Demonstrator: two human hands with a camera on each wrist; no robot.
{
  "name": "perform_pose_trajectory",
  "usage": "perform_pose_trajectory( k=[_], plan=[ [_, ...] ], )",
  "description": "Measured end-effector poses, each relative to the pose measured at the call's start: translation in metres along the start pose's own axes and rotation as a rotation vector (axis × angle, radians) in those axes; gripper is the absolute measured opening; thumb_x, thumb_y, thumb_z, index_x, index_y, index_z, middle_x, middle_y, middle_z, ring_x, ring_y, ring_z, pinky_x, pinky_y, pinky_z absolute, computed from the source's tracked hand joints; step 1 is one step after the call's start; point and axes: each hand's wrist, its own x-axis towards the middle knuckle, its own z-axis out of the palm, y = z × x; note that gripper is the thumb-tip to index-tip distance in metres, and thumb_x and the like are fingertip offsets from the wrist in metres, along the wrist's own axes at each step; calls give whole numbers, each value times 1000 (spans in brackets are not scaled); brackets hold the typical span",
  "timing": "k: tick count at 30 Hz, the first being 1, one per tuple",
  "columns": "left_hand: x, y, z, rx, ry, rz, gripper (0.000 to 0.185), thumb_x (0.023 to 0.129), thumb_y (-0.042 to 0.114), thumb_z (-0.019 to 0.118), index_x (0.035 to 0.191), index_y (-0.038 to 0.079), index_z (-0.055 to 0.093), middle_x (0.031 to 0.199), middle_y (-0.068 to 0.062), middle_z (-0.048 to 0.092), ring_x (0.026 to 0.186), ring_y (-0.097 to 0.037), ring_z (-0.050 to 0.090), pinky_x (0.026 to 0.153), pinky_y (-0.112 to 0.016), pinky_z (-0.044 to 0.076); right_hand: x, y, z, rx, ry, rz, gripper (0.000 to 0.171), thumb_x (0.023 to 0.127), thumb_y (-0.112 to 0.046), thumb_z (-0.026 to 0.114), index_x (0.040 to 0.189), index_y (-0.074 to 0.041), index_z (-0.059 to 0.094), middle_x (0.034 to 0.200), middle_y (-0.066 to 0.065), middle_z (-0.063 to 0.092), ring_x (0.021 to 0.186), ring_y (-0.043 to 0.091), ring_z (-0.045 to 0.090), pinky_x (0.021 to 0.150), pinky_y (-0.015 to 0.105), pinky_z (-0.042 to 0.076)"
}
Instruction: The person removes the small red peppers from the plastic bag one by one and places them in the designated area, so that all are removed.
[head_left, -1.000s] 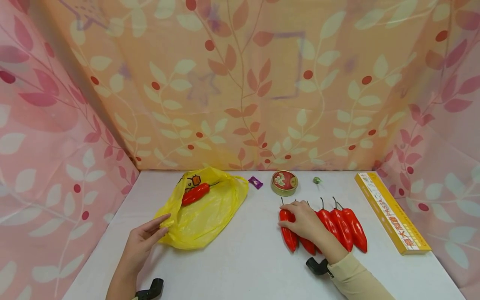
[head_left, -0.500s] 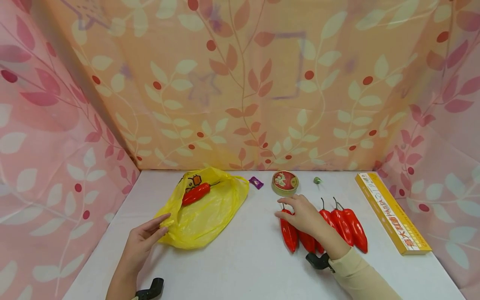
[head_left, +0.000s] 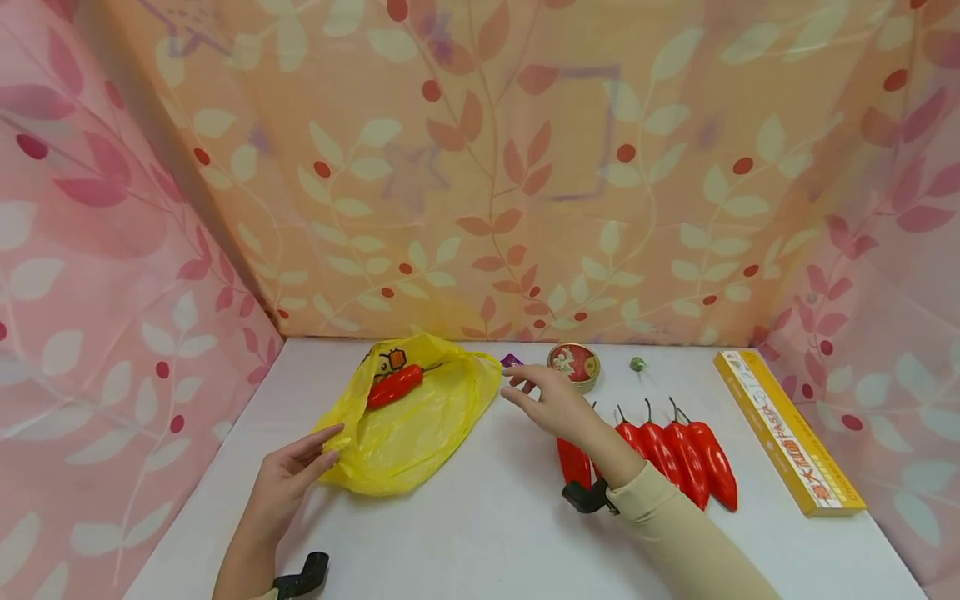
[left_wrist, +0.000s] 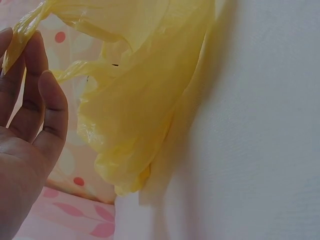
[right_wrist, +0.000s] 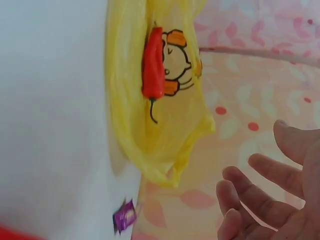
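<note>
A yellow plastic bag [head_left: 420, 446] lies on the table with its mouth spread. One red chili pepper [head_left: 396, 387] with a dark stem lies inside it; the right wrist view shows this pepper [right_wrist: 153, 67] over the bag's printed cartoon. My left hand [head_left: 281, 483] pinches the bag's near left edge; in the left wrist view a strip of the bag [left_wrist: 22, 37] runs between the fingers. My right hand [head_left: 553, 404] hovers right of the bag, fingers spread and holding nothing. Several more red chili peppers [head_left: 688, 454] lie in a row, partly hidden by my right forearm.
Along the back stand a purple wrapped candy [right_wrist: 124, 217], a round red and gold tin [head_left: 576, 364] and a small green item [head_left: 637, 364]. A yellow pasta box [head_left: 787, 433] lies at the right edge. Patterned cloth walls [head_left: 480, 167] enclose the table's back and sides.
My right hand has left the row of peppers and moved left toward the bag, empty, now overlapping the candy and tin. My left hand keeps its place on the bag's edge.
</note>
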Motion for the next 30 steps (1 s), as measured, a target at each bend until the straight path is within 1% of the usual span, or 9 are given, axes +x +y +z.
perform_pose_trajectory(
  k=[5, 8, 13, 16, 19, 21, 24, 27, 30],
  plan=[
    [-2, 4, -2, 21, 12, -47, 46, 97, 17, 68, 138, -4, 58, 127, 21, 66, 119, 10, 55, 92, -10, 50, 24, -11, 22, 38, -53, -43, 42, 97, -36, 68, 133, -16, 66, 110, 0, 73, 95, 12, 65, 78, 28, 55],
    [-3, 4, -2, 9, 21, -61, 47, 97, 17, 69, 137, -4, 58, 126, 21, 66, 118, 10, 56, 92, -10, 50, 37, -16, 35, 87, -102, -29, 44, 97, -39, 67, 135, -16, 64, 111, 0, 73, 97, 14, 66, 80, 29, 56],
    [0, 1, 0, 0, 2, -51, 47, 97, 16, 68, 138, -4, 58, 127, 20, 67, 117, 8, 57, 92, -13, 51, 53, -16, 51, 184, -157, 60, 50, 95, -43, 68, 138, -18, 61, 117, 4, 72, 103, 19, 66, 87, 33, 58],
    [1, 1, 1, 32, 9, -45, 46, 97, 18, 68, 137, -2, 60, 127, 20, 66, 118, 9, 57, 92, -12, 51, 63, -14, 64, 217, -165, 77, 50, 95, -41, 69, 138, -17, 61, 121, 9, 70, 104, 23, 67, 90, 35, 58],
    [1, 3, 0, 50, 14, -47, 46, 97, 21, 69, 137, 0, 60, 128, 21, 65, 119, 10, 55, 93, -11, 50, 74, -17, 79, 220, -178, 83, 52, 95, -41, 69, 140, -15, 60, 125, 15, 68, 104, 26, 67, 90, 37, 58],
    [0, 5, 0, 46, 14, -43, 46, 97, 20, 68, 137, -2, 60, 127, 21, 65, 119, 10, 55, 93, -11, 50, 80, -20, 88, 210, -186, 96, 54, 95, -41, 69, 141, -14, 58, 125, 15, 68, 104, 26, 67, 89, 37, 59],
    [-1, 7, 0, 30, 19, -31, 45, 97, 17, 68, 136, -4, 59, 126, 20, 66, 119, 10, 56, 92, -11, 50, 87, -25, 102, 217, -193, 148, 59, 95, -43, 69, 144, -13, 55, 125, 13, 68, 107, 26, 66, 88, 36, 59],
    [-2, 7, 1, 9, 18, -17, 44, 98, 14, 67, 136, -7, 59, 126, 19, 67, 119, 9, 57, 92, -11, 50, 95, -27, 114, 241, -183, 221, 63, 94, -44, 70, 146, -13, 52, 123, 11, 68, 108, 24, 65, 87, 35, 60],
    [-2, 7, 1, 2, 15, -23, 45, 97, 14, 67, 136, -6, 59, 126, 18, 67, 118, 9, 57, 92, -11, 50, 103, -27, 125, 259, -165, 276, 65, 94, -43, 70, 148, -12, 50, 126, 13, 66, 107, 25, 65, 86, 36, 60]
  ],
)
